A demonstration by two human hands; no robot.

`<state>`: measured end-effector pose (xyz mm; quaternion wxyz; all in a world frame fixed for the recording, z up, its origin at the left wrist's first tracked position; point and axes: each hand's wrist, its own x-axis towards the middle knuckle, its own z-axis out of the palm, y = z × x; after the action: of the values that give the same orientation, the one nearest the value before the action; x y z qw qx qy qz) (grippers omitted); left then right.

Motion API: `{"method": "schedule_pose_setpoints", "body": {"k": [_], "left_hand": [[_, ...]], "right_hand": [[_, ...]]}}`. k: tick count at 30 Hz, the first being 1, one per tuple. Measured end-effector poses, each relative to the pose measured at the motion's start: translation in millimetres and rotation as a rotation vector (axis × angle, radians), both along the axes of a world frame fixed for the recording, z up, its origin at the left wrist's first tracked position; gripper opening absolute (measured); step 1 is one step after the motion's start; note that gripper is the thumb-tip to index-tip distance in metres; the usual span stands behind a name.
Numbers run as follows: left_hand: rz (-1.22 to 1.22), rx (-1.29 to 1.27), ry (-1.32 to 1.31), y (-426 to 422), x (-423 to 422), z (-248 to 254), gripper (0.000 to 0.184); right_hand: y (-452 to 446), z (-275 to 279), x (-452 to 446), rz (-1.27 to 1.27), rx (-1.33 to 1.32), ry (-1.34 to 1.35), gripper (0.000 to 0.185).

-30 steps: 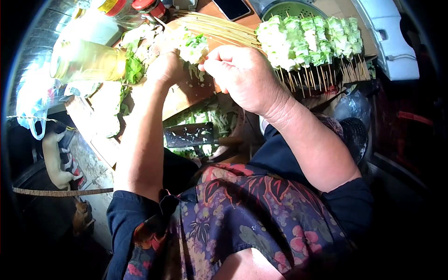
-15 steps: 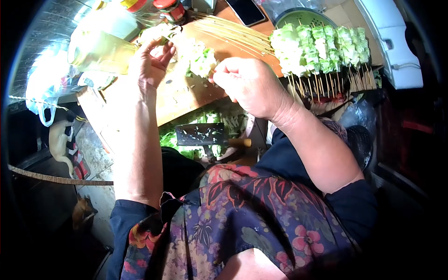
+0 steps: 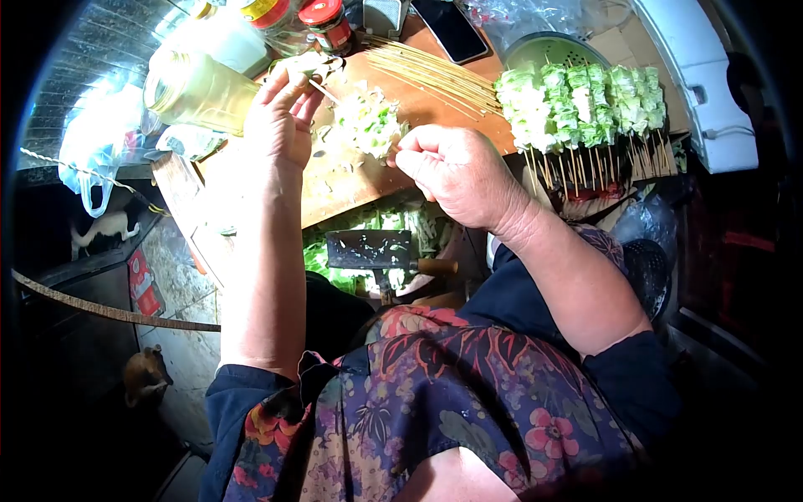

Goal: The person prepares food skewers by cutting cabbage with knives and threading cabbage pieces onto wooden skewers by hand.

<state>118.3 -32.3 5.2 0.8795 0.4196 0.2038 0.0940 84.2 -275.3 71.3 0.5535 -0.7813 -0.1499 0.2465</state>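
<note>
Chopped pale green cabbage pieces [image 3: 366, 124] sit threaded on a thin bamboo skewer [image 3: 323, 89] between my two hands, above the wooden board [image 3: 355, 186]. My left hand [image 3: 286, 115] is closed in a pinch at the skewer's far-left end. The fingers of my right hand [image 3: 456, 171] are curled tightly at the lower right end, just beside the cabbage; the skewer inside them is mostly hidden. Loose bare skewers [image 3: 431, 74] lie at the back of the board. To the right stands a row of filled cabbage skewers [image 3: 577, 105], their sticks pointing toward me.
A cleaver [image 3: 368, 249] rests over a basin of cut greens [image 3: 316, 258] below the board. Behind are a phone [image 3: 452, 32], a red-lidded jar [image 3: 326, 27], a yellowish plastic jar [image 3: 201, 92] and a green colander [image 3: 559, 50]. A brown animal [image 3: 146, 376] is on the floor.
The view has shifted slightly, moving the board and jars rightward in the picture. Both hands keep their pinch around the cabbage skewer. The pale animal at left has moved and is partly hidden.
</note>
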Motion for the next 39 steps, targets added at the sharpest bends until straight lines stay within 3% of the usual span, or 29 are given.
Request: {"method": "schedule_pose_setpoints", "body": {"k": [5,12,18,20,24,28,32,36,38,39], "left_hand": [[0.036,0.266,-0.043,-13,0,7,0.022],[-0.214,0.121,-0.087,-12,-7,26,0.026],[-0.243,0.126,0.0,-43,-21,38,0.018],[-0.277,0.263,-0.034,-44,-24,42,0.018],[-0.25,0.262,-0.012,-43,-21,32,0.018],[-0.057,0.243,-0.054,-33,-13,11,0.025],[0.24,0.567,0.133,-5,-14,-61,0.027],[0.037,1.195,0.21,-16,-40,-123,0.043],[-0.018,1.596,0.06,-29,-46,-136,0.052],[-0.051,1.621,0.021,-35,-43,-133,0.053]], "right_hand": [[-1,-7,-3,0.001,0.112,0.072,0.015],[-5,-4,-6,-0.047,0.211,0.046,0.015],[-4,-7,-6,-0.107,0.178,-0.016,0.017],[-5,-9,-7,-0.094,0.169,-0.024,0.017],[-4,-9,0,-0.085,0.15,-0.015,0.018],[-4,-11,9,-0.109,0.18,0.016,0.02],[-10,-8,11,-0.17,0.177,0.048,0.024],[-11,-5,11,-0.202,0.21,0.009,0.023],[-11,-3,10,-0.206,0.205,0.027,0.023],[-12,-4,10,-0.203,0.189,0.024,0.023]]}}
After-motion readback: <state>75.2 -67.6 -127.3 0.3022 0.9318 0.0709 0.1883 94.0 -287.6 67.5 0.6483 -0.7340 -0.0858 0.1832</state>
